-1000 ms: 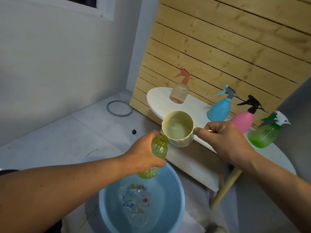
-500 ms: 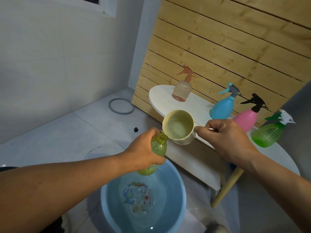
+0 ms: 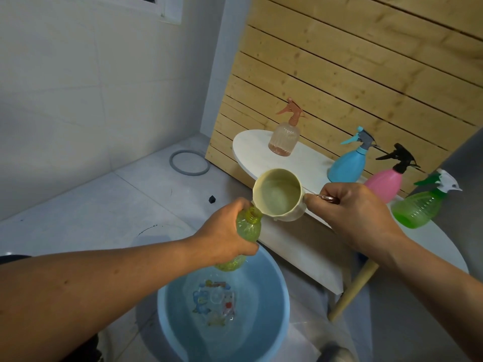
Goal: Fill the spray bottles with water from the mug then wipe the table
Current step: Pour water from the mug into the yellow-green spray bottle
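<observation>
Both hands busy: left hand (image 3: pixel 226 232) grips the yellow-green bottle (image 3: pixel 248 227); right hand (image 3: pixel 358 215) holds the mug (image 3: pixel 278 198) by its handle.

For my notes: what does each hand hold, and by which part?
Left hand grips the yellow-green bottle around its body; right hand holds the mug by its handle.

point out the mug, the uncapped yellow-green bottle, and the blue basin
cream plastic mug (image 3: pixel 287 215), head view, lower outer wall
uncapped yellow-green plastic bottle (image 3: pixel 249 227), head view, shoulder below the threaded neck
round light-blue plastic basin (image 3: pixel 283 304), head view, right rim
</observation>
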